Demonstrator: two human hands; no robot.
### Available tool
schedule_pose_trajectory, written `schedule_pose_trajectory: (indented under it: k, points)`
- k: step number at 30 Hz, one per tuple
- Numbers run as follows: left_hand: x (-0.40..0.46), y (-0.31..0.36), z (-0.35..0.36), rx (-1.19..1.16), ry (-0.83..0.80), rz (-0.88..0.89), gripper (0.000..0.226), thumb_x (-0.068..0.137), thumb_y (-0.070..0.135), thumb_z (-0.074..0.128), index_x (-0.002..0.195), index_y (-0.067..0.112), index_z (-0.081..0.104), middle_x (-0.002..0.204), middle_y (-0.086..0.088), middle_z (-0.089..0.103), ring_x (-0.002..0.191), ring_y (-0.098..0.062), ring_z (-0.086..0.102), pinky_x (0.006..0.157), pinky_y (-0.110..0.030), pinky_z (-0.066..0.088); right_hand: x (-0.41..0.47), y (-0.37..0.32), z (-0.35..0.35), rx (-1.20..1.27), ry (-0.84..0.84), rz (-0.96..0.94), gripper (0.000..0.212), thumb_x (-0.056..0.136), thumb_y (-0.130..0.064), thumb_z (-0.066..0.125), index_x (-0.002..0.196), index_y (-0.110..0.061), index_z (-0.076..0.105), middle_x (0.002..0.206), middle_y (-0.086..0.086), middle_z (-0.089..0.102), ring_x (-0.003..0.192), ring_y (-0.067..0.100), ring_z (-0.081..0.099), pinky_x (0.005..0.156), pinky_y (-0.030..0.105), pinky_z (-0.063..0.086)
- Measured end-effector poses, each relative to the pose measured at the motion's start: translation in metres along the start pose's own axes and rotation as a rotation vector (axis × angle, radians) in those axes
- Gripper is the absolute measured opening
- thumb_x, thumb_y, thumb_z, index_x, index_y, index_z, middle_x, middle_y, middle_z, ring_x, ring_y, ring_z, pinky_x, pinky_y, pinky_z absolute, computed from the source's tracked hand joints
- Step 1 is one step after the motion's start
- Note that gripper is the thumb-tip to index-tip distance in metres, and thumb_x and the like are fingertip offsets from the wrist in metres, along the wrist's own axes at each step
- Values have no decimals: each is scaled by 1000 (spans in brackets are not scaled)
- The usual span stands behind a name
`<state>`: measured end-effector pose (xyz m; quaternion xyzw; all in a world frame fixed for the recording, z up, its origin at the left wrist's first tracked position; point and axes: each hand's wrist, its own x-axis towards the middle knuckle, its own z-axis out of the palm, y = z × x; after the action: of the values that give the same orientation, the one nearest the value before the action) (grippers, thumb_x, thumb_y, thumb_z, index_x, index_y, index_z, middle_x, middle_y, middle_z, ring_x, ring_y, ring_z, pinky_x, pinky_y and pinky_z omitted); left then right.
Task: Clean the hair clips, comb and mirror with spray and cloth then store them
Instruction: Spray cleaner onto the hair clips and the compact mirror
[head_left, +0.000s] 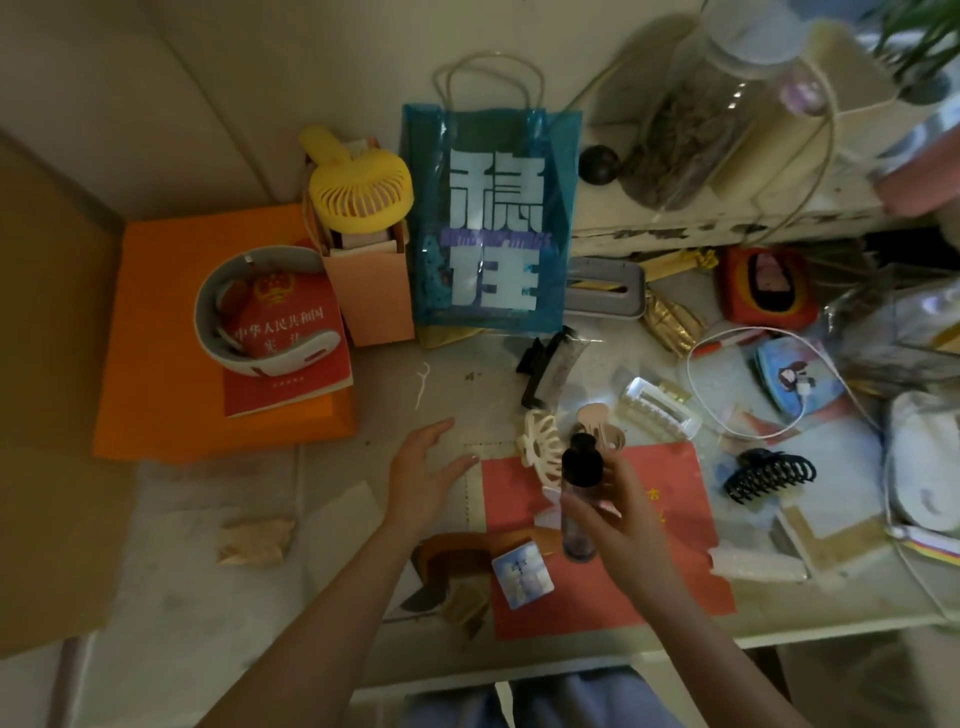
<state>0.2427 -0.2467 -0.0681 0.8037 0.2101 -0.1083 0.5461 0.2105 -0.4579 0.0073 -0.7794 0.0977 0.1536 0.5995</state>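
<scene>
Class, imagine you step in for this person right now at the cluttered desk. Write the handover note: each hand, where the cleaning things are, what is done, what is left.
Right hand: grips the clear spray bottle with the black cap, upright above the red paper folder.
Left hand: open, holds nothing, over the desk.
Clips on the desk: cream claw clip beside the bottle, dark rectangular claw clip behind it, white barrette to the right, black claw clip further right.
Comb, mirror and cloth: I cannot pick them out.
Done: nothing visibly cleaned or stored.
Left: spray, wipe and store everything.
</scene>
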Motion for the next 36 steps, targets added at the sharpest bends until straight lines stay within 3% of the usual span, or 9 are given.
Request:
schedule_pose_trajectory:
  k: [3, 6, 10, 14, 19, 22, 24, 29, 36]
  points:
    - [19, 24, 21, 17, -60, 41, 53, 79, 22, 76, 128, 20, 55, 128, 4, 52, 113, -6, 47, 91, -16, 35, -2, 4, -13, 12, 45, 38, 38, 85, -10, 67, 113, -31, 51, 109, -15, 62, 95, -6, 59, 75, 14, 49]
    - [40, 45, 44, 45, -101, 77, 55, 79, 25, 76, 129, 17, 55, 131, 0, 53, 114, -8, 48, 94, -19, 37, -1, 12, -23, 38, 80, 70, 37, 85, -7, 67, 112, -27, 54, 108, -11, 64, 94, -3, 60, 77, 12, 48]
    - [66, 60, 68, 111, -97, 102, 59, 75, 30, 79, 128, 16, 57, 128, -3, 57, 117, -17, 53, 99, -28, 42, 5, 22, -36, 56, 111, 89, 37, 84, -7, 69, 111, -28, 56, 100, -15, 67, 95, 2, 61, 79, 15, 48]
    - [84, 69, 84, 77, -76, 47, 67, 76, 27, 79, 135, 13, 51, 131, 0, 55, 121, -16, 51, 98, -26, 40, 15, 28, -42, 59, 122, 100, 36, 82, -8, 70, 109, -28, 56, 101, -19, 66, 92, 4, 62, 78, 17, 49]
    - [96, 74, 99, 58, -6, 19, 42, 82, 23, 74, 120, 7, 64, 114, -6, 67, 94, -10, 58, 77, -18, 43, 25, 32, -50, 59, 111, 103, 34, 82, -10, 71, 109, -26, 57, 101, -19, 65, 94, 3, 62, 80, 17, 49]
    - [102, 73, 106, 58, 74, -25, 30, 85, 22, 70, 111, 7, 70, 103, -12, 72, 78, -10, 60, 56, -5, 42, 30, 32, -52, 91, 120, 105, 35, 81, -13, 72, 108, -28, 57, 101, -19, 66, 93, 2, 62, 78, 17, 50]
    - [105, 75, 109, 54, 104, -59, 27, 87, 22, 69, 109, 8, 71, 99, -13, 72, 73, -9, 58, 52, 0, 39, 32, 31, -54, 120, 128, 101, 34, 79, -23, 73, 108, -29, 57, 101, -20, 66, 93, 1, 62, 76, 16, 49]
    - [101, 81, 108, -1, 93, -89, 28, 85, 18, 71, 110, 4, 70, 94, -4, 69, 65, 4, 52, 52, 2, 38, 31, 32, -58, 130, 136, 95, 36, 77, -34, 73, 109, -31, 56, 105, -20, 66, 96, 1, 63, 76, 14, 49]
    - [82, 80, 83, -57, 73, -97, 29, 84, 16, 72, 110, 5, 69, 92, 1, 66, 71, 7, 55, 59, 0, 44, 31, 31, -56, 96, 99, 127, 36, 81, -18, 72, 108, -35, 56, 103, -22, 64, 98, 1, 62, 81, 21, 50]
